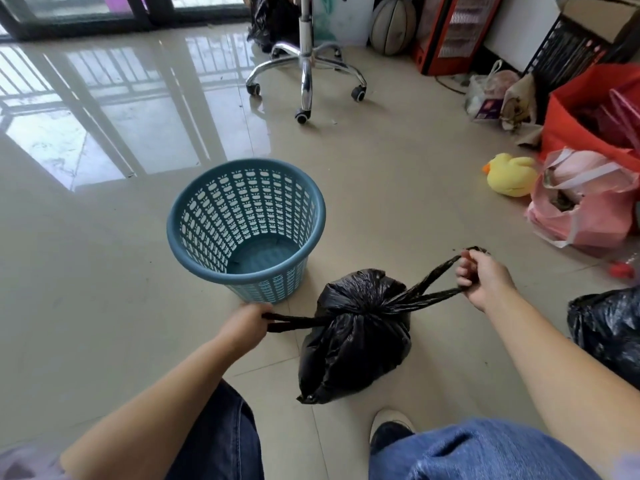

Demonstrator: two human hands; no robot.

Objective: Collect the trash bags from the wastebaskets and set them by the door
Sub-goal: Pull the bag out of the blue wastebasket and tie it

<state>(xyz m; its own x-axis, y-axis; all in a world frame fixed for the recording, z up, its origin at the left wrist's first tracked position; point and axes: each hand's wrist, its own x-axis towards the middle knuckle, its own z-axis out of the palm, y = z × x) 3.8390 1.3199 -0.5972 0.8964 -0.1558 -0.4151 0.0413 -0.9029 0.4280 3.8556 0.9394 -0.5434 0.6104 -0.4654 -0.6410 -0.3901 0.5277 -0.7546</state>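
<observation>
A full black trash bag (353,337) sits on the tiled floor just in front of my knees, its mouth gathered into a knot. My left hand (242,323) grips the bag's left handle strip, pulled out to the left. My right hand (485,278) grips the right handle strip, stretched up and to the right. A blue slotted wastebasket (246,226) stands upright behind the bag to the left, with no bag inside it. A second black bag (606,327) lies at the right edge, partly cut off.
An office chair base (306,74) stands farther back. Along the right wall are a yellow duck toy (512,174), a pink bag (581,209), a red bag (588,109), a basketball (393,26) and a heater. Another black bag (273,19) lies behind the chair. Glass doors (86,12) are at back left.
</observation>
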